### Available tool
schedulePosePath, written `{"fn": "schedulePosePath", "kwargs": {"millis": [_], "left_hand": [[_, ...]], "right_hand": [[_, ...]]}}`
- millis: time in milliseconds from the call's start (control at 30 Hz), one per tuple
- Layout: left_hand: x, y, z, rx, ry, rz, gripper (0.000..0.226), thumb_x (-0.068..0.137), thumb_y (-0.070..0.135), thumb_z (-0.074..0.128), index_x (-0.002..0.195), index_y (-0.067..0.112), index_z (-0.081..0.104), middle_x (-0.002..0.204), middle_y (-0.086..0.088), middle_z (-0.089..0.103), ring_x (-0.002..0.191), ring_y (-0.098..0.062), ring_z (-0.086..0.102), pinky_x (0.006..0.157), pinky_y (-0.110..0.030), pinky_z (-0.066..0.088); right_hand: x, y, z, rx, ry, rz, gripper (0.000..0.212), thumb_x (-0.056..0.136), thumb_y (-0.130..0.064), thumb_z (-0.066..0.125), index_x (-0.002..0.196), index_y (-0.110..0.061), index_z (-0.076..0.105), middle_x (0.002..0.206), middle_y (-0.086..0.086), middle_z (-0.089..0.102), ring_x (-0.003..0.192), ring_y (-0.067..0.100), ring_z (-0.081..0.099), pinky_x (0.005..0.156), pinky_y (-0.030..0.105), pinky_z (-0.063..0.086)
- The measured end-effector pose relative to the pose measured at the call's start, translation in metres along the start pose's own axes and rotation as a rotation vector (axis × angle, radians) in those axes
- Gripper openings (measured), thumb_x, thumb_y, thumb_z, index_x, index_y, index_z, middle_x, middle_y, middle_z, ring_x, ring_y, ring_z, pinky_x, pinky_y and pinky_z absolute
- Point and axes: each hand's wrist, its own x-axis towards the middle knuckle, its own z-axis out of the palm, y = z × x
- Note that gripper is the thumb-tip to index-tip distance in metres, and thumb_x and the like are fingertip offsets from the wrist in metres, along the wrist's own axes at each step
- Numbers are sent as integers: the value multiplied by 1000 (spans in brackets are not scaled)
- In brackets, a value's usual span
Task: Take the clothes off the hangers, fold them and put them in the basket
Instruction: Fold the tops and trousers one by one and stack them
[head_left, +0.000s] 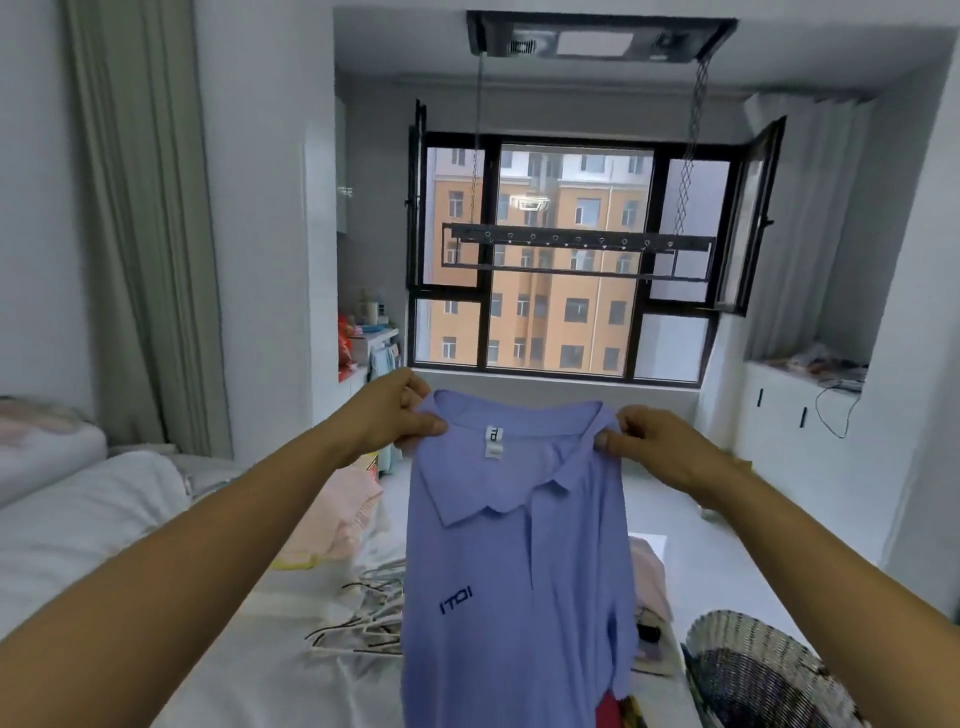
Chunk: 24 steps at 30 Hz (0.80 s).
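I hold a light blue polo shirt up in front of me, hanging full length with no hanger in it. My left hand pinches its left shoulder beside the collar and my right hand pinches the right shoulder. A pile of bare hangers lies on the white bed behind the shirt. A pink garment lies further back on the bed. More clothes are heaped behind the shirt's right edge. The woven basket stands at the lower right, its inside dark.
A drying rack hangs bare in front of the window. White cabinets line the right wall and a cluttered shelf stands at the left of the window. A green curtain hangs on the left.
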Motion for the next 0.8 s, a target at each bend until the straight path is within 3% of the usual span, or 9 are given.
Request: {"fn": "schedulePosePath", "kwargs": {"millis": [100, 200, 300, 400, 467, 600, 700, 800], "left_hand": [[-2, -9, -17, 60, 11, 43, 22, 86, 15, 66, 72, 17, 49, 67, 2, 47, 59, -9, 43, 50, -11, 35], [-3, -26, -34, -14, -14, 67, 12, 93, 17, 56, 81, 18, 54, 80, 0, 54, 73, -14, 48, 65, -20, 39], [-5, -54, -57, -207, -55, 68, 8, 96, 18, 49, 95, 23, 55, 92, 3, 61, 84, -13, 57, 71, -18, 46], [-5, -83, -85, -220, -52, 89, 9, 97, 21, 46, 94, 18, 54, 88, 3, 60, 83, -13, 55, 72, -21, 47], [-3, -101, -106, -250, -71, 91, 11, 95, 30, 49, 94, 23, 57, 82, 13, 65, 78, -3, 59, 69, -18, 46], [6, -123, -141, -255, -177, 96, 57, 58, 69, 69, 94, 25, 65, 92, 1, 70, 85, -16, 66, 74, -27, 50], [17, -134, -156, -291, -249, 63, 85, 38, 72, 78, 103, 19, 66, 98, -5, 72, 89, -23, 68, 71, -27, 53], [28, -140, -166, -306, -273, 28, 94, 27, 66, 84, 103, 14, 66, 96, -9, 72, 87, -25, 69, 70, -30, 54]], "right_hand": [[2, -19, 16, 115, -48, -26, 24, 97, -30, 45, 101, -6, 48, 98, 8, 54, 85, 16, 54, 73, 24, 46], [15, -31, 40, 70, -37, -30, 36, 97, -35, 43, 112, -2, 45, 107, 13, 53, 89, 16, 52, 81, 30, 45], [29, -46, 65, 181, -83, 2, 41, 92, -33, 54, 112, 2, 46, 108, 19, 57, 91, 21, 56, 87, 37, 47], [43, -66, 90, 249, -195, 45, 34, 85, -22, 67, 107, -1, 52, 99, 12, 62, 88, 20, 61, 83, 32, 51], [55, -76, 106, 238, -284, 81, 31, 82, -18, 70, 108, -5, 59, 102, 8, 64, 91, 18, 62, 83, 28, 52], [76, -94, 130, 168, -421, 162, 24, 82, -18, 71, 105, -10, 69, 108, 6, 69, 100, 21, 65, 91, 32, 52], [86, -99, 138, 325, -433, 191, 13, 84, -13, 68, 96, -11, 70, 96, 2, 71, 90, 17, 67, 86, 28, 54], [94, -99, 146, 420, -375, 166, 10, 85, -12, 66, 94, -13, 69, 92, -1, 70, 88, 14, 65, 79, 23, 52]]}}
